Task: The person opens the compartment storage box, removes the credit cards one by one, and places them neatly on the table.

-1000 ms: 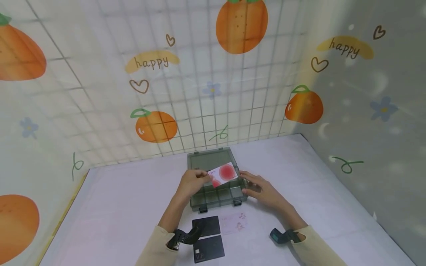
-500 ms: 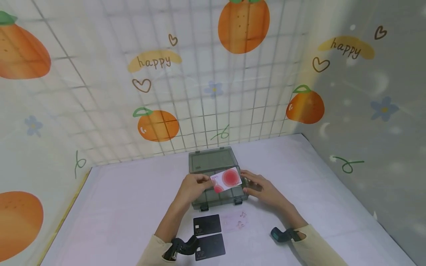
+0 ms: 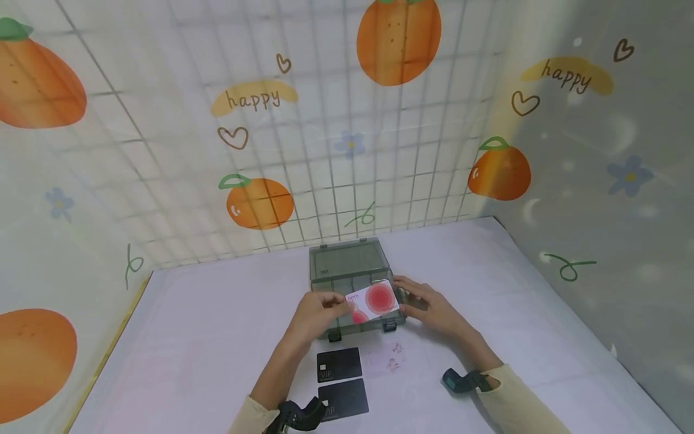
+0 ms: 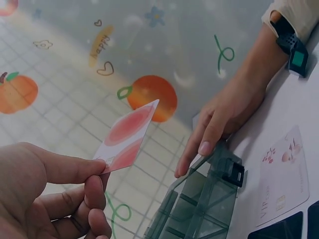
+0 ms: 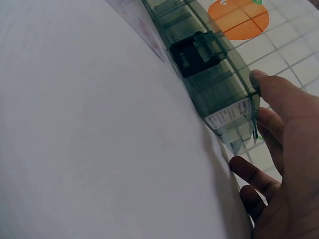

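Note:
My left hand point(image 3: 314, 314) pinches a white card with red circles point(image 3: 381, 298) by its left end, between thumb and fingers. In the left wrist view the card point(image 4: 127, 134) is held tilted in the air. Below it in the head view stands a translucent grey-green divided box point(image 3: 348, 260), lid folded back, with black latches in front. The card hides part of its compartments. My right hand point(image 3: 434, 310) is at the box's right side. In the right wrist view its thumb point(image 5: 279, 92) touches the box's upper corner, and the other fingers lie loosely bent beside the end wall.
Two black VIP cards point(image 3: 338, 364) lie one in front of the other before the box. A pale pink flowered card point(image 3: 384, 360) lies to their right. Behind the white table point(image 3: 206, 337) hangs a printed curtain point(image 3: 314, 132) over a grid.
My left hand has brought the red-circled card nearer and slightly right, lower over the front compartments. My right hand has stayed at the box's right side.

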Tool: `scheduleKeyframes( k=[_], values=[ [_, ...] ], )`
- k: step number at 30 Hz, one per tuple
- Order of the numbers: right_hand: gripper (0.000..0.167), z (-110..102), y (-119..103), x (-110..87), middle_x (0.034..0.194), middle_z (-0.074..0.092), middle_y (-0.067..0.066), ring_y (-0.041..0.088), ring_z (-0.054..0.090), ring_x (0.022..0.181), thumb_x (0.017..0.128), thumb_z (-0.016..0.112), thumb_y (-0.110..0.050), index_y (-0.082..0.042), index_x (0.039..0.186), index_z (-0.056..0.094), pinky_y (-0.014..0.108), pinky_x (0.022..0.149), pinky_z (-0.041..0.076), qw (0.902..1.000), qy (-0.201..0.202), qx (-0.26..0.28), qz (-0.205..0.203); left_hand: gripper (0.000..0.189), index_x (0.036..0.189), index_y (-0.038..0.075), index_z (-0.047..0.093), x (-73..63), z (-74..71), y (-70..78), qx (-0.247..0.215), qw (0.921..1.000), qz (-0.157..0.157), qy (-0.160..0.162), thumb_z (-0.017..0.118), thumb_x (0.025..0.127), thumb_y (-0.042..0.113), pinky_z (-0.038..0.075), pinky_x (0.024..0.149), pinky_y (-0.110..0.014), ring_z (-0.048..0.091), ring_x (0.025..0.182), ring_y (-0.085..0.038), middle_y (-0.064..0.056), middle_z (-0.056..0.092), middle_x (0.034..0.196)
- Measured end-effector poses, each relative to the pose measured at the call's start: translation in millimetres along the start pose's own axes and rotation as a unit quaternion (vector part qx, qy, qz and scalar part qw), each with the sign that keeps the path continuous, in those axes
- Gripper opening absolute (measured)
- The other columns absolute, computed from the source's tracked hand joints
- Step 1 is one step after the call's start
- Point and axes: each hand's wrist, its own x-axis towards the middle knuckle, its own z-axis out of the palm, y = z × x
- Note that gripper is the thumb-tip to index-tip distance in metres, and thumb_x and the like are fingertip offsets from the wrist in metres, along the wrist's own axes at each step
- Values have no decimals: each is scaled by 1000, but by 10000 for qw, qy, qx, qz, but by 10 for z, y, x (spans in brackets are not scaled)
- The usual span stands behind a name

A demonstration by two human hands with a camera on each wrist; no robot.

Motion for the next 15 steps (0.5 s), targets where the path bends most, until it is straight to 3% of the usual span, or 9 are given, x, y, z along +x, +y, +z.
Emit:
scheduleKeyframes(
  k=[15],
  values=[
    [65, 5, 6, 1, 159, 35, -13, 27, 41, 138, 94, 65, -52, -29, 151, 47, 61, 104, 39, 9999, -34, -8, 163, 19, 95, 6, 76, -199, 76, -63, -73, 9998, -159, -59, 75, 90, 24, 48, 74, -33, 57, 89, -21, -2, 70, 93]
  ],
)
